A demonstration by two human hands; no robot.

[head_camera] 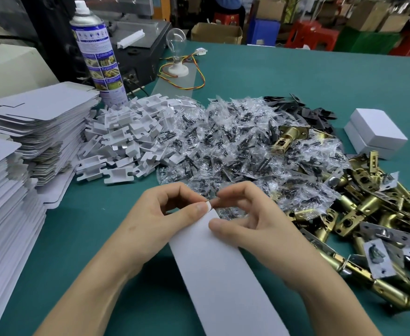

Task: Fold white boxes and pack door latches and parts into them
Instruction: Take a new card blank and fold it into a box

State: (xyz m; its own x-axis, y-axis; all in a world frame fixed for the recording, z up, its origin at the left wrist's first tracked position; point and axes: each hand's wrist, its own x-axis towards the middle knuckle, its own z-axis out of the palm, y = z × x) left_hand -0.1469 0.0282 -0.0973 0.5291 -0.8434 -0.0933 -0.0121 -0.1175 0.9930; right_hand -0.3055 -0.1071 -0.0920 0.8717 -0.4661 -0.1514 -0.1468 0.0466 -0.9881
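Observation from my station, head view only. Directions are taken from the hands, at centre.

1. The flat box blank (219, 275) lies lengthwise from 6 o'clock up to centre, its near part low over the green table (296, 76). I cannot tell whether it rests there.
2. The left hand (165, 214) pinches the far end tab between thumb and curled fingers. The right hand (242, 214) has its thumb pressed on the panel just behind the tab, and its fingers are curled in to the same edge. I judge this a brace-and-bend grip for starting the first crease. No wall is raised yet.
3. Supplies fan within reach, evidently for one-at-a-time pickup:
   - stacks of blanks (41, 122) at 9 to 10 o'clock
   - white plastic inserts (126, 139) at 11
   - bagged screws (235, 146) at 12
   - black plates (303, 110) at 1
   - brass latches (369, 214) at 3 to 4
4. Two closed boxes (376, 134) sit stacked at 2 o'clock, clear of the loose parts and presumably finished.
5. A spray can (97, 52) stands at 11, beyond the inserts.

Assessment: early in this box. Nothing is packed in it.
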